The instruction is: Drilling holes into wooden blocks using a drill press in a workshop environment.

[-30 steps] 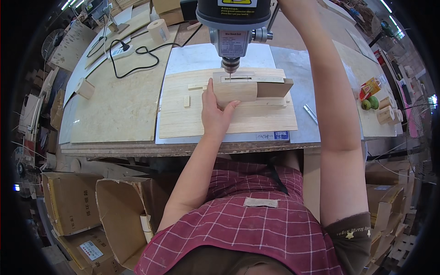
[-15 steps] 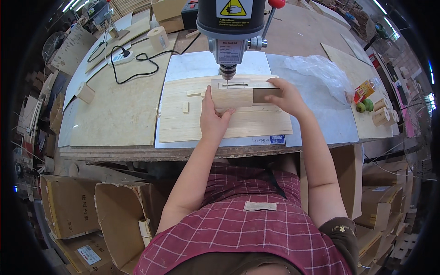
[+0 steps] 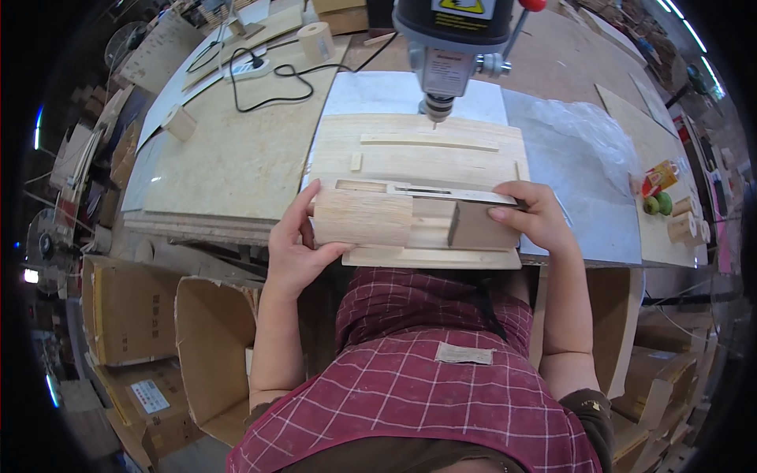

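Observation:
A pale wooden block [image 3: 363, 219] lies level in front of me, a slotted thin strip [image 3: 426, 191] along its far top edge. My left hand [image 3: 293, 251] grips the block's left end, thumb on the near side and fingers on the far side. My right hand [image 3: 544, 221] pinches the strip's right end together with a grey-brown block [image 3: 479, 226]. Beyond them is a wooden base board [image 3: 497, 162] with a long fence strip [image 3: 430, 143] and a small wooden stop [image 3: 356, 162]. The bench drill's chuck [image 3: 436, 106] and thin bit hang over its far part, apart from the block.
Left on the bench are a power strip [image 3: 248, 69], its black cable [image 3: 276, 102] and two wooden cylinders [image 3: 179, 123] [image 3: 316, 42]. Clear plastic film [image 3: 579, 130], green fruit [image 3: 658, 204] and wooden pieces [image 3: 684, 229] lie right. Cardboard boxes [image 3: 209, 355] stand below.
Both hands have drawn the wooden block, slotted strip and grey-brown block toward me, away from the drill bit. The fence strip on the board is now uncovered. The whole view has shifted.

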Demonstrator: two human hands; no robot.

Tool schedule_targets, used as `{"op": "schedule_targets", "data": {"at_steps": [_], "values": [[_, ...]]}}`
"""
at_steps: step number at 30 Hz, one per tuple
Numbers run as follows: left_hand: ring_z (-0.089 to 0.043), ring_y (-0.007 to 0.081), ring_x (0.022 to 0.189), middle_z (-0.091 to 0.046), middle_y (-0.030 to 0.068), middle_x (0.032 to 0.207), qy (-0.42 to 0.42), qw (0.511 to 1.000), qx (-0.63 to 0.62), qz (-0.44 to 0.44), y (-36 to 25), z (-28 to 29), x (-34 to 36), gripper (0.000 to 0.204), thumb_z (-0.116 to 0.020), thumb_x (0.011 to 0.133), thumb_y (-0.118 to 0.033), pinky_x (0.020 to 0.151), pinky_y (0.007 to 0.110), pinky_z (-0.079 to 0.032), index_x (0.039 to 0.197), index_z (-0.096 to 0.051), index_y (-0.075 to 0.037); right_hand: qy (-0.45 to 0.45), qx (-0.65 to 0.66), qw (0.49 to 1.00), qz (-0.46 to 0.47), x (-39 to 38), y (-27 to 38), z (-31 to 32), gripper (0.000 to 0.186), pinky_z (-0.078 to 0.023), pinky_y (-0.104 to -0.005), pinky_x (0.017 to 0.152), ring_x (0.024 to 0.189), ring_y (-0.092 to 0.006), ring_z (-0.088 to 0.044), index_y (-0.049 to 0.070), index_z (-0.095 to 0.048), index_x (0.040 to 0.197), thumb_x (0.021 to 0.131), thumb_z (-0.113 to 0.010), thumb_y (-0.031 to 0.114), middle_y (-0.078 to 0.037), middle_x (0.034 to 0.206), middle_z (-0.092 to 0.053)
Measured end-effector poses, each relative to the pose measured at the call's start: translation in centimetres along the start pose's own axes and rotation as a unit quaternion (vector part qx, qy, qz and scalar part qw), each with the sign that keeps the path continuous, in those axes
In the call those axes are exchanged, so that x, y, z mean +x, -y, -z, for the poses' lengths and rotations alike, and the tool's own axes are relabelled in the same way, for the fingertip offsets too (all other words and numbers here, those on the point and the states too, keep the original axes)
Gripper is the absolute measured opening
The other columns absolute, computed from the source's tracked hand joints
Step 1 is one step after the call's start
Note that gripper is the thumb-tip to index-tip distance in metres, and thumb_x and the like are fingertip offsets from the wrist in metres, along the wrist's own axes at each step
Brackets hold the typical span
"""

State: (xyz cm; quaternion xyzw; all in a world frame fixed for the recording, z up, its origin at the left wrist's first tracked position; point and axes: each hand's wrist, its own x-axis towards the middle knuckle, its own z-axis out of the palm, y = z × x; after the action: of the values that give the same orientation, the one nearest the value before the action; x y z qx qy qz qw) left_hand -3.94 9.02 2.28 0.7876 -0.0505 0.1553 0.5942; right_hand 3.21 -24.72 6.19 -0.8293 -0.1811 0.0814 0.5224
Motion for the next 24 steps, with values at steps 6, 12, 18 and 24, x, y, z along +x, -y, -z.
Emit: {"op": "schedule_targets", "data": {"at_steps": [6,12,18,24], "values": [[-0.061,0.0151,0.089,-0.063,0.0083,0.100,-0.116,0.988,-0.092,0.036,-2.5,4.1,-0.7,0.067,-0.072,0.066,0.001,0.080,0.027,-0.049,0.127,-0.046,-0.002,0.008,0.098,0.993,-0.071,-1.8,-0.5,1.7,0.025,-0.042,-0.0211,0.063,0.071,-0.0064,-0.052,0.000,-0.063,0.091,0.071,-0.073,0.009,0.002,0.077,-0.060],[-0.054,0.0216,0.107,-0.054,0.0124,0.118,-0.181,0.899,-0.397,0.030,-0.1,6.0,-1.4,0.052,-0.063,0.082,-0.013,0.092,0.033,-0.044,0.127,-0.042,0.004,0.011,0.069,0.997,-0.028,-3.0,-0.3,0.7,0.020,-0.038,-0.0220,0.061,0.068,-0.0074,-0.049,0.001,-0.061,0.087,0.070,-0.072,0.005,0.002,0.073,-0.055],[-0.052,0.0235,0.110,-0.052,0.0128,0.122,-0.141,0.857,-0.489,0.082,1.3,5.2,-1.4,0.050,-0.051,0.090,-0.031,0.092,0.037,-0.044,0.127,-0.041,0.002,0.018,0.031,0.998,0.048,-2.9,-0.4,-0.7,0.023,-0.037,-0.0244,0.061,0.069,-0.0119,-0.049,0.000,-0.061,0.088,0.068,-0.072,0.002,-0.003,0.073,-0.054],[-0.052,0.0269,0.111,-0.052,0.0130,0.122,-0.087,0.785,-0.610,0.064,1.6,4.0,-1.1,0.057,-0.043,0.090,-0.044,0.093,0.042,-0.044,0.129,-0.040,-0.002,-0.005,-0.017,0.998,0.055,-2.9,0.0,-1.1,0.023,-0.038,-0.0246,0.061,0.069,-0.0140,-0.050,-0.002,-0.061,0.086,0.066,-0.071,0.000,-0.005,0.074,-0.055]]}}
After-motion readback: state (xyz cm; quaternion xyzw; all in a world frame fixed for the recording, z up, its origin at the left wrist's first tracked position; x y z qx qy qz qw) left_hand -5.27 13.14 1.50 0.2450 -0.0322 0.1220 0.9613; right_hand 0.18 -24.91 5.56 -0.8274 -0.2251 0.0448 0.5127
